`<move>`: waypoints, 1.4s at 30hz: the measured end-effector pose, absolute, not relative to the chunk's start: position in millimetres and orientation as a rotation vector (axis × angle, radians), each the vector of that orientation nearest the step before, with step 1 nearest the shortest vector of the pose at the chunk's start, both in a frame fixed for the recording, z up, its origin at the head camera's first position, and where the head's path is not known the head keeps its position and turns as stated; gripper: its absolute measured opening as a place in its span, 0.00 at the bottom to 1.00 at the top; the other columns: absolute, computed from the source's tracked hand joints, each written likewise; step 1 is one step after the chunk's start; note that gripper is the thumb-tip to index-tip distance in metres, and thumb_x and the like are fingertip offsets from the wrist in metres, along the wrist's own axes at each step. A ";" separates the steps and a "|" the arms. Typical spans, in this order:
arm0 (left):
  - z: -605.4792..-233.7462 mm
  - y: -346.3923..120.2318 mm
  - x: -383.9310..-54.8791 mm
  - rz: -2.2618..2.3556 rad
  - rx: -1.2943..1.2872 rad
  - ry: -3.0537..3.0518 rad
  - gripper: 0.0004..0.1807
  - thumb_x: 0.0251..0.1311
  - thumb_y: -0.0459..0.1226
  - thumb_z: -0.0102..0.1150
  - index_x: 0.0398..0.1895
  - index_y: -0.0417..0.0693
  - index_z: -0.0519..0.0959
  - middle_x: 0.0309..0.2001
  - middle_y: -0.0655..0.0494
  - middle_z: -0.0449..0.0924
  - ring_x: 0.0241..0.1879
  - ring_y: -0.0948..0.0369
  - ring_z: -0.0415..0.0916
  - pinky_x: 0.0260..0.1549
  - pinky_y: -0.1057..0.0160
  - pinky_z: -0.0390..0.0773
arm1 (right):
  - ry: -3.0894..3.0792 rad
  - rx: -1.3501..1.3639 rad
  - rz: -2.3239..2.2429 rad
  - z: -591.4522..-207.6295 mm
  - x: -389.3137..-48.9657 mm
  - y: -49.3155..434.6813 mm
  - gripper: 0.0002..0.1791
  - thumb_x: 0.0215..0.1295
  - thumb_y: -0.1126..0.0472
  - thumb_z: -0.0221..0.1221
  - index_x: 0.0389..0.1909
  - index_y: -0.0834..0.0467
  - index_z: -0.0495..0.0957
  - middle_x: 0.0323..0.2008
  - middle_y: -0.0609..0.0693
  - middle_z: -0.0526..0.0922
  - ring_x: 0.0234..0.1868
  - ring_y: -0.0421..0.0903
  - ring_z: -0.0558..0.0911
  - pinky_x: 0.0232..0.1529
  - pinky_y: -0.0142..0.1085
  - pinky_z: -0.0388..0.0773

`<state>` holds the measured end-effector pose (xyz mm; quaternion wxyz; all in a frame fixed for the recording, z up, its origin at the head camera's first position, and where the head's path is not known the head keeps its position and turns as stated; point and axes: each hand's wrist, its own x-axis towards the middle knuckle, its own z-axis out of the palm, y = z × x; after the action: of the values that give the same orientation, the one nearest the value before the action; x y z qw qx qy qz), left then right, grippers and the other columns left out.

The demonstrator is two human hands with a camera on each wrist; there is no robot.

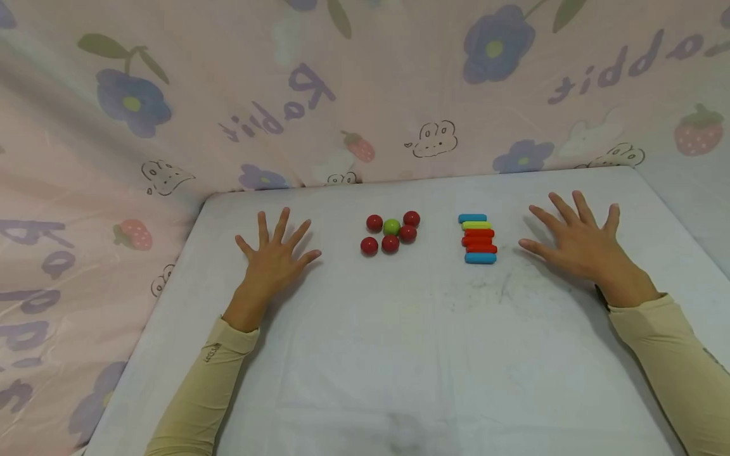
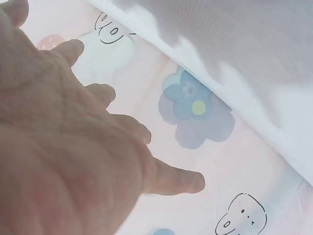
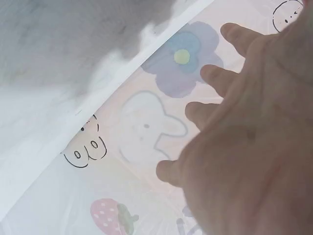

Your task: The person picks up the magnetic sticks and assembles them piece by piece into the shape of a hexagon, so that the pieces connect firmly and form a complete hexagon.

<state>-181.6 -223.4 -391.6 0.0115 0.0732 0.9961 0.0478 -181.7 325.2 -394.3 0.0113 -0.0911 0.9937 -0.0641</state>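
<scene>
My left hand [image 1: 271, 265] is spread over the left part of the table, palm down, holding nothing. On the right side my right hand [image 1: 584, 244] has its fingers fanned out and is likewise free of any object. Between the hands lies a loose cluster of several glossy red balls [image 1: 369, 246] with one green ball [image 1: 391, 227] among them. Nearer the right hand, short coloured sticks are stacked in a column: a blue stick [image 1: 481, 258] at the front, red sticks [image 1: 479, 234], a yellow-green stick [image 1: 476, 225] and another blue stick [image 1: 473, 218] at the back.
The white-covered table [image 1: 353, 354] has grey smudges in front of the sticks. Behind it and to the left hangs a pink curtain [image 1: 376, 82] printed with flowers, rabbits and strawberries, meeting the table's back edge.
</scene>
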 end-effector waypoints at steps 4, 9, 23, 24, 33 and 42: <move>-392.4 -224.2 -181.3 0.155 0.262 3.089 0.40 0.67 0.68 0.40 0.79 0.73 0.47 0.82 0.56 0.25 0.77 0.39 0.15 0.60 0.17 0.28 | 3.110 -0.323 -0.205 -392.5 -180.7 325.2 0.45 0.67 0.28 0.47 0.78 0.49 0.54 0.80 0.61 0.42 0.79 0.65 0.30 0.65 0.76 0.20; -390.1 -219.7 -178.4 0.089 0.424 3.041 0.39 0.69 0.65 0.42 0.79 0.72 0.48 0.82 0.58 0.25 0.79 0.42 0.16 0.66 0.21 0.32 | 3.159 -0.481 -0.273 -388.3 -172.1 320.3 0.39 0.66 0.36 0.56 0.73 0.50 0.62 0.77 0.61 0.54 0.80 0.62 0.42 0.69 0.72 0.37; -379.4 -162.5 -182.8 0.421 0.806 2.915 0.33 0.72 0.49 0.53 0.77 0.62 0.57 0.80 0.53 0.50 0.79 0.42 0.41 0.66 0.27 0.58 | 3.195 -0.940 -0.549 -384.4 -168.2 273.1 0.26 0.56 0.56 0.71 0.55 0.57 0.80 0.58 0.57 0.78 0.63 0.59 0.72 0.60 0.61 0.66; -378.7 -159.0 -184.4 0.461 0.819 2.898 0.32 0.72 0.47 0.53 0.77 0.61 0.59 0.79 0.54 0.52 0.79 0.42 0.44 0.66 0.28 0.59 | 3.198 -0.959 -0.555 -385.0 -167.6 270.8 0.25 0.55 0.57 0.72 0.54 0.58 0.81 0.56 0.57 0.80 0.61 0.58 0.73 0.59 0.61 0.67; -382.2 -144.2 -189.4 0.581 0.902 2.807 0.26 0.70 0.32 0.55 0.70 0.55 0.70 0.69 0.54 0.72 0.72 0.52 0.65 0.69 0.44 0.67 | 3.125 -0.842 -0.527 -386.0 -159.3 266.5 0.18 0.56 0.57 0.72 0.48 0.56 0.84 0.48 0.54 0.85 0.52 0.56 0.79 0.54 0.56 0.76; -379.2 -139.1 -186.2 0.476 0.925 2.826 0.25 0.66 0.39 0.62 0.67 0.54 0.74 0.64 0.54 0.77 0.65 0.54 0.73 0.64 0.48 0.73 | 3.092 -0.920 -0.543 -387.9 -160.7 265.7 0.17 0.55 0.58 0.72 0.46 0.52 0.85 0.44 0.50 0.86 0.48 0.52 0.82 0.49 0.52 0.81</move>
<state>-186.2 -139.1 -379.2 0.0650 0.3066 0.9364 0.1576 -160.7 265.7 -387.9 -0.0647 -0.2805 0.9433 -0.1655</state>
